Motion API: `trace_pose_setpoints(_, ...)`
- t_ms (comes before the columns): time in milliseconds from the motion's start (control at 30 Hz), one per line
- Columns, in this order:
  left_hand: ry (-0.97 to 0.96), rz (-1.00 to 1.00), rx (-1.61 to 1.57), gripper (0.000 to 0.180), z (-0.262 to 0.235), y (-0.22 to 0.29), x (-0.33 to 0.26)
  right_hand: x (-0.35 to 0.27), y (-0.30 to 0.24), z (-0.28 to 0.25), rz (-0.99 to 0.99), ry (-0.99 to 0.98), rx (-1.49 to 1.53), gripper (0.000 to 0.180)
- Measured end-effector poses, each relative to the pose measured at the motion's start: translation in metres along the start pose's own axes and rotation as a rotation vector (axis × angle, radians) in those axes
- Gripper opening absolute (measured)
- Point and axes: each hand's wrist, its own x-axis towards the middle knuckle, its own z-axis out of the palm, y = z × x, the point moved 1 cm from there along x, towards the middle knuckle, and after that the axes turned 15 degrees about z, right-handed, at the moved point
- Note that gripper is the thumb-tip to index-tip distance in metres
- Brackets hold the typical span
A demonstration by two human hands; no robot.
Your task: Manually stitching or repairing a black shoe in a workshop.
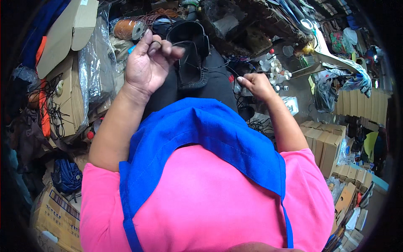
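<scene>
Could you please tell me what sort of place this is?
It looks like a cramped shoemaking or shoe-repair workshop: a black shoe with a stitched edge sits at the person's legs, an orange spool lies nearby, and cardboard boxes are stacked at right.

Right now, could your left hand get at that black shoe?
Probably yes: the left hand is close to the black shoe, with no solid barrier visible between them, only a dark thread nearby.
</scene>
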Motion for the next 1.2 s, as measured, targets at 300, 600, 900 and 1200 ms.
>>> trace_pose_setpoints(300,0.181,0.038,0.674,0.037,-0.048,0.05,0.005,-0.002,0.065,0.031,0.024,-0.002,0.16,0.039)
trace_pose_setpoints(600,-0.682,0.267,1.89,0.031,0.026,0.0,-0.038,0.018,-0.014,-0.03,-0.19,0.307,0.47,0.04)
trace_pose_setpoints(900,-0.82,0.256,1.946,0.034,0.009,-0.035,-0.044,0.024,-0.116,-0.027,-0.578,-0.134,-0.062,0.025)
trace_pose_setpoints(1200,-0.765,0.158,1.88,0.033,0.008,-0.033,-0.035,-0.019,-0.089,-0.05,-0.377,-0.234,0.245,0.024)
